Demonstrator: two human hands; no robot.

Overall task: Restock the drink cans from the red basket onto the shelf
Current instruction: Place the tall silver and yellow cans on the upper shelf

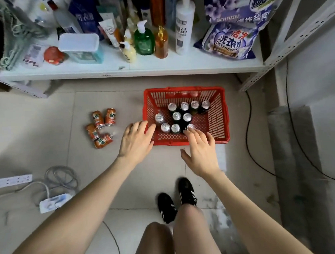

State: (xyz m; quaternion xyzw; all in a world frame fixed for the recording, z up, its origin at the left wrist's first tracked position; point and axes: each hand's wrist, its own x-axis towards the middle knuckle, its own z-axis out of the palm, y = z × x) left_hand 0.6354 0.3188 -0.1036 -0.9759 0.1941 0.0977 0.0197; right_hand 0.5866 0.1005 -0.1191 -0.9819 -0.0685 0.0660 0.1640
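basket point(219, 113): red, placed on floor below shelf point(133, 69)
cans point(181, 116): ten stood upright inside
left hand point(136, 141): spread, nothing gripped, held over near-left rim
right hand point(201, 152): unclenched, fingertips laid on nearest can point(191, 127)

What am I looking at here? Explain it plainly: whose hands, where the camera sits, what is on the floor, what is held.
There is no machine: a person wears one camera on the head, looking down. The left hand reaches over the near left corner of the red basket on the floor; the right hand has fingertips on the top of one upright can. Neither hand has a grip on anything yet. About ten dark cans stand in the basket. Four orange cans lie on the tiles to its left. Behind is the white shelf, stocked with bottles and detergent bags.
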